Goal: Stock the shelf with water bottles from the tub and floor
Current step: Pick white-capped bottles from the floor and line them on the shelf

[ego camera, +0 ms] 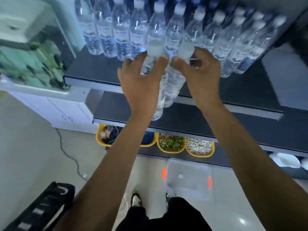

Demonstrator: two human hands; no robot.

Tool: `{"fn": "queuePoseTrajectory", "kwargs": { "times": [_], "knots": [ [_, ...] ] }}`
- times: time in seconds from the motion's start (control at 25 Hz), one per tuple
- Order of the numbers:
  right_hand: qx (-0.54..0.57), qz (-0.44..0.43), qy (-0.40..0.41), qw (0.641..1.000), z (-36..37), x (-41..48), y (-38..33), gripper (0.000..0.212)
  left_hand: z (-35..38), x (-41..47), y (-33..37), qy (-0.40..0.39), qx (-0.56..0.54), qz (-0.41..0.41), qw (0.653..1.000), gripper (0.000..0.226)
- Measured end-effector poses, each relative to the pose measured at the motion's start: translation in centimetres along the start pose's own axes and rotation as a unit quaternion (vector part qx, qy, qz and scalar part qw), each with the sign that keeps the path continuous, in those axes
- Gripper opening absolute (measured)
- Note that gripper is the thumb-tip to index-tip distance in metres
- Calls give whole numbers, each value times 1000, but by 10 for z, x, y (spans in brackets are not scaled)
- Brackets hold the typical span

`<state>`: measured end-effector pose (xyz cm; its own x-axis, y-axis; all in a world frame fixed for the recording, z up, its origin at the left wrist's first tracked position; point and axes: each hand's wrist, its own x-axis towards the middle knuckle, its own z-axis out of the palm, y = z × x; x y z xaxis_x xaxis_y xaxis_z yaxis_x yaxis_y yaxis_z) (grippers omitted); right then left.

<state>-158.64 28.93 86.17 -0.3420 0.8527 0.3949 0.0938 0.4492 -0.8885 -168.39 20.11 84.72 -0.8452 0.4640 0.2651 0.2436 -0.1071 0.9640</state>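
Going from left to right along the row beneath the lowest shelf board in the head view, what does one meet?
Yellow bowl with dark contents → yellow bowl with blue contents → yellow bowl with green bits → yellow bowl with pale gravel → white container.

2 clear, white-capped water bottles: left bottle (147, 65) in my left hand (141, 79), right bottle (173, 84) in my right hand (203, 74), caps up, side by side, at the dark shelf (93, 70) front. Shelved bottles (138, 30): upright rows. Tub (189, 177): clear, orange latches, on the floor.
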Motion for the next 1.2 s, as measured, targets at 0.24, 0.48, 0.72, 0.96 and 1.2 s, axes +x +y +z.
{"fn": "queuePoseTrajectory", "kwargs": {
  "times": [0.24,0.48,0.72,0.96,1.2],
  "knots": [
    [-56,16,29,998,-101,48,19,17,94,5,22,-107,-8,27,994,32],
    [-96,66,31,993,-191,82,82,15,183,-2,1,-183,-6,14,983,8],
    [-89,67,33,993,-259,128,128,17,266,-3,-10,-190,34,23,981,20],
    [-89,59,33,994,-278,163,162,18,322,-14,-16,-238,34,47,970,26],
    [-223,81,-34,971,-288,163,186,79,323,-40,-48,-243,11,39,969,69]
  ]
}}
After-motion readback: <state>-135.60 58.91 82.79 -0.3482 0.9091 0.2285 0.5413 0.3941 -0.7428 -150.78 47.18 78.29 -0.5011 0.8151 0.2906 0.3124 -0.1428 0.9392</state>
